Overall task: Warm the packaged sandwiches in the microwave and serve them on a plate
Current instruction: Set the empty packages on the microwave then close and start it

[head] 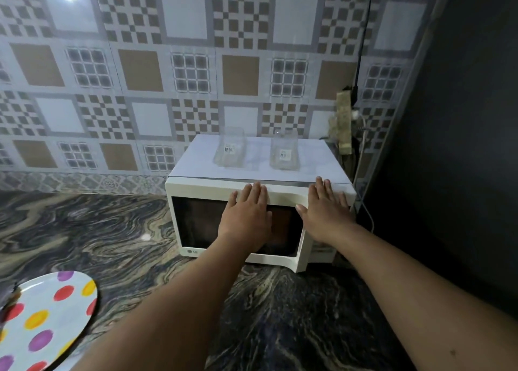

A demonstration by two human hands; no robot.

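Against the front of the white microwave point(232, 187) we place both hands flat, fingers extended and slightly spread, gripping nothing. Our left hand point(248, 213) lies on the door, its palm over the dark window point(196, 222) and its fingertips reaching the white upper frame. Our right hand point(326, 209) rests further right, over the door's right edge and the panel beside it, its fingertips near the top front edge of the cabinet. The door's lower right corner stands slightly forward of the cabinet, so the door appears not fully seated; we cannot tell this for certain. The window is too dark for us to determine what is inside, and the sandwiches themselves cannot be located from this view. Two clear plastic containers point(229, 150) and point(284, 153), each bearing a small label, stand apart on top of the microwave. The microwave sits on a dark marbled countertop point(98, 230), against a patterned tile wall point(140, 76) and close to a dark wall point(462, 118) on the right. A black cable point(364, 34) runs down the tile wall to a socket area point(344, 123) behind the microwave's right rear corner. A white plate point(42, 314) with coloured dots lies on the countertop at lower left, well apart from the microwave.
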